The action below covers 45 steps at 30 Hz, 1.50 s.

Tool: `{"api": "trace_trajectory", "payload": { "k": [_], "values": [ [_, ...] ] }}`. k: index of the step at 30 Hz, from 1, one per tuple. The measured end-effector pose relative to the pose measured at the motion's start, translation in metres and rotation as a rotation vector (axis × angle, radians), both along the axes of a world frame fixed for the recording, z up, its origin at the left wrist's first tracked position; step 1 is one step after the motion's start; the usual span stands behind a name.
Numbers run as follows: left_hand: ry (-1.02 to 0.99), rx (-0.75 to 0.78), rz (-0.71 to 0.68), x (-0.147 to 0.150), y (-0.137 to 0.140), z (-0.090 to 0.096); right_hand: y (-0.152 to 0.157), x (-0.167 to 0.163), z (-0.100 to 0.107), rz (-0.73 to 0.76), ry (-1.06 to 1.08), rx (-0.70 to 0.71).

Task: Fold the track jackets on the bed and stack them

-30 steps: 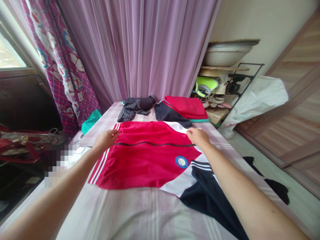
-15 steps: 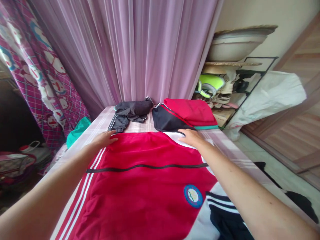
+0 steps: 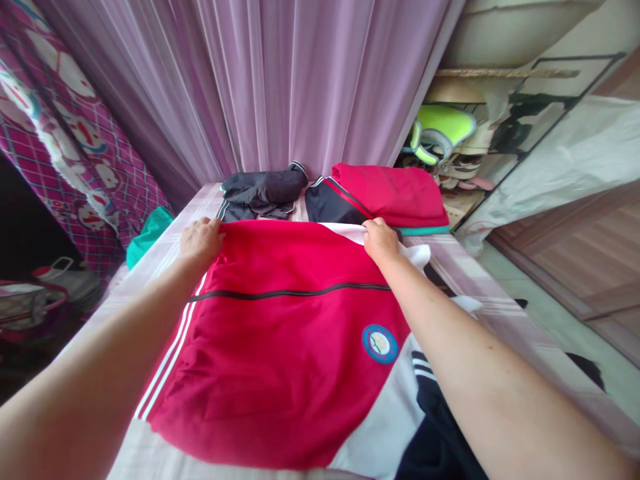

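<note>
A red jacket (image 3: 280,340) with a black zipper, a round blue badge (image 3: 380,344) and white side stripes lies spread on the checked cloth of the table (image 3: 155,253). My left hand (image 3: 203,239) grips its far left edge, fingers curled over the fabric. At the far right edge, where the red meets a white panel, my right hand (image 3: 381,239) pinches the cloth. A black sleeve (image 3: 435,427) with white stripes lies at the near right, partly behind my right forearm.
Behind the jacket lie a bundled dark garment (image 3: 265,190) and a folded red garment (image 3: 390,193). A teal cloth (image 3: 149,235) hangs at the left edge. A purple curtain (image 3: 300,80) closes off the back; a rack with a neon visor (image 3: 443,127) stands at the right.
Both hands have closed on the jacket's far edge, having rested there with fingers extended. The jacket's near edge now shows, lying on the table. The view has tilted down slightly.
</note>
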<state>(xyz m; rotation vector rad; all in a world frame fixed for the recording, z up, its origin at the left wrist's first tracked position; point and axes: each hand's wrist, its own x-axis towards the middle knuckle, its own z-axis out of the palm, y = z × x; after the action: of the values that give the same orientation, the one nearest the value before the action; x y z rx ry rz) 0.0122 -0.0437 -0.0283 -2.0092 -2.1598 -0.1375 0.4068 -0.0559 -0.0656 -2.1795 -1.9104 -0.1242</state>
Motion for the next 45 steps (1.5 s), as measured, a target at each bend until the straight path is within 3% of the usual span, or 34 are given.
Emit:
{"api": "trace_trajectory", "payload": {
  "k": [3, 6, 11, 15, 18, 21, 27, 33, 39, 43, 45],
  "values": [
    [-0.116, 0.039, -0.001, -0.005, -0.025, -0.021, -0.016, -0.001, -0.002, 0.039, 0.051, -0.046],
    [-0.289, 0.032, 0.041, -0.020, -0.060, -0.037, -0.058, -0.007, 0.000, 0.104, 0.069, -0.024],
    [-0.552, 0.001, 0.102, -0.042, -0.128, -0.049, -0.156, -0.026, -0.013, 0.502, 0.064, -0.039],
    [-0.795, 0.013, 0.215, -0.055, -0.173, -0.049, -0.196, -0.025, -0.040, 0.463, -0.026, -0.078],
    [-0.885, -0.082, 0.261, -0.065, -0.198, -0.045, -0.198, -0.011, -0.052, 0.329, -0.064, -0.073],
    [-0.830, -0.220, 0.240, -0.074, -0.218, -0.039, -0.196, 0.006, -0.057, 0.218, -0.099, -0.107],
    [-0.590, -0.384, 0.127, -0.073, -0.238, -0.026, -0.203, 0.037, -0.061, 0.227, -0.163, -0.109],
    [-0.389, -0.457, 0.128, -0.057, -0.236, -0.015, -0.203, 0.038, -0.062, 0.205, -0.157, -0.076],
    [-0.416, -0.451, 0.111, -0.046, -0.231, -0.017, -0.206, 0.034, -0.058, 0.202, -0.143, -0.057],
    [-0.724, -0.413, 0.175, -0.045, -0.233, -0.017, -0.208, 0.032, -0.055, 0.198, -0.128, -0.045],
    [-0.763, -0.342, 0.177, -0.051, -0.235, -0.015, -0.208, 0.031, -0.053, 0.186, -0.115, -0.070]
  ]
}}
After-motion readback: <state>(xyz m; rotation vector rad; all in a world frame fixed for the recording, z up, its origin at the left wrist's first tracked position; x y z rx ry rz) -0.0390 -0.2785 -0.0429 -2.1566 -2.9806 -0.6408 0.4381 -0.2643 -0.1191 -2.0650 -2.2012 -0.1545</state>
